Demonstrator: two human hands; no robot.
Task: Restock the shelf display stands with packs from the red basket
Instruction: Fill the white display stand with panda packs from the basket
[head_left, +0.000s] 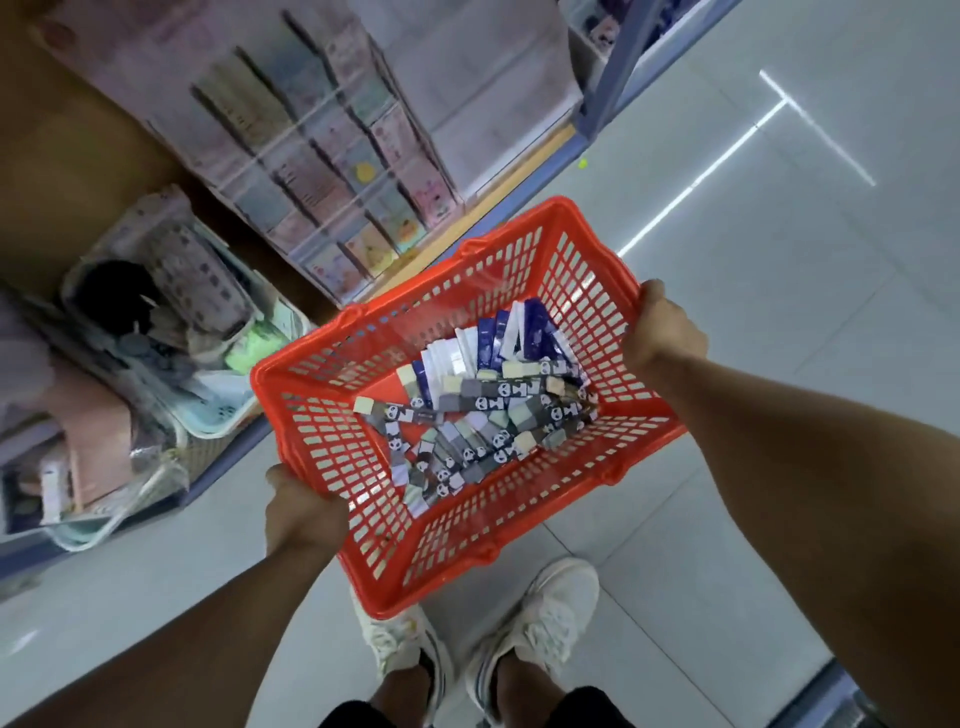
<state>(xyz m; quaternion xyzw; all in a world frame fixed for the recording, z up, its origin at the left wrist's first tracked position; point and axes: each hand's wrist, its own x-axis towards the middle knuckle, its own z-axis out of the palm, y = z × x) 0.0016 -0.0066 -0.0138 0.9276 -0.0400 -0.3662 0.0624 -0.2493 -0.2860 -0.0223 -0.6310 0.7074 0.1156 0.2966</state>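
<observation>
Gripping opposite rims of the slotted plastic red basket (571, 249), both hands, left hand (301, 514) and right hand (662, 332), flank flat glossy packs (483, 405) at frame centre.

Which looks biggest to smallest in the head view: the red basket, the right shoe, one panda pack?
1. Red basket, by far the largest.
2. Right shoe, partly hidden under the basket.
3. Panda pack, smallest.
The shoe lies farther from the camera, so it looks smaller than it is.

Shop aisle, shelf display stands (332, 171) of packaged goods, tiled floor (779, 260)
</observation>
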